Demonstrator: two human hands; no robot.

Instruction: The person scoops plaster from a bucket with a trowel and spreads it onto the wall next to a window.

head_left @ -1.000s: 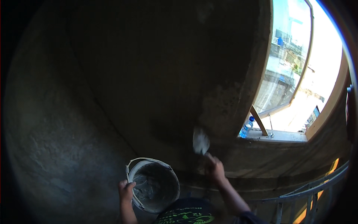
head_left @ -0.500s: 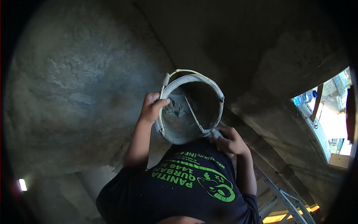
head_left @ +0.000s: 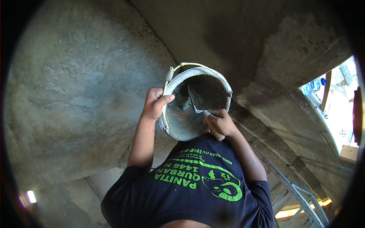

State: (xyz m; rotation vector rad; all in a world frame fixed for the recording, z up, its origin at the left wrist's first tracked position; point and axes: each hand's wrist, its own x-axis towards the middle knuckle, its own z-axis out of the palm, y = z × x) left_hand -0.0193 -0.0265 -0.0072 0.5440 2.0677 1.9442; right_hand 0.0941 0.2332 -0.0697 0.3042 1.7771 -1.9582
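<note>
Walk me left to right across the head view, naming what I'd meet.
Small bright patch of light → left hand gripping the bucket rim → trowel blade inside the bucket → right hand on the trowel handle → blue-capped plastic bottle.

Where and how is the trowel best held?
Probably by its handle, coming from the right as the right hand does: the handle's end points back toward the shirt, while the blade sits inside the bucket.
</note>
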